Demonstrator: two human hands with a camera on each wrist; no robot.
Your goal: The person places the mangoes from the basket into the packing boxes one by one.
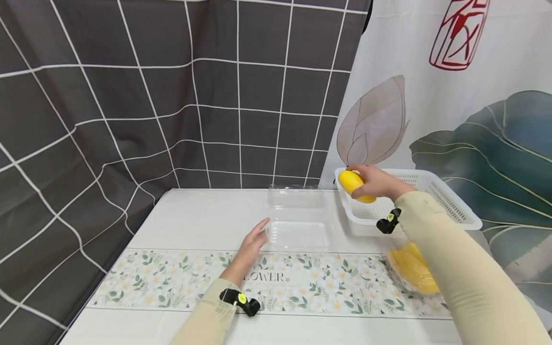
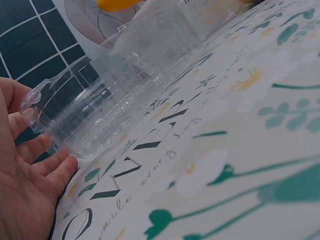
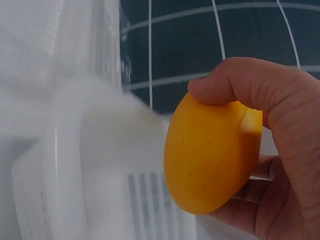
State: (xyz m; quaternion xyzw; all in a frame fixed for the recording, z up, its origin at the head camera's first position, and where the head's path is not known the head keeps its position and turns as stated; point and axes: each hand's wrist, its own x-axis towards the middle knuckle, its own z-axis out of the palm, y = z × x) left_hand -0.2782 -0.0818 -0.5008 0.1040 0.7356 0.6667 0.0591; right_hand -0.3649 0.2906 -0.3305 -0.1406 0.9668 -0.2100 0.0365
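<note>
In the head view my right hand (image 1: 379, 183) grips a yellow mango (image 1: 351, 182) above the near left part of a white basket (image 1: 470, 221). The right wrist view shows the thumb on one side of the smooth, speckled mango (image 3: 210, 155) and fingers behind it. A clear plastic clamshell box (image 1: 297, 235) lies with its lid raised back on the table. At its left edge is my left hand (image 1: 251, 247), fingers extended. In the left wrist view the fingers of that hand (image 2: 30, 185) lie against the box's rim (image 2: 35, 102); exact contact is partly hidden.
A clear pack with yellow contents (image 1: 411, 268) sits in front of the basket, partly behind my right forearm. A floral runner (image 1: 172, 278) crosses the white table (image 1: 202, 215). Dark gridded cloth (image 1: 258, 91) and a white printed curtain (image 1: 388, 43) hang behind.
</note>
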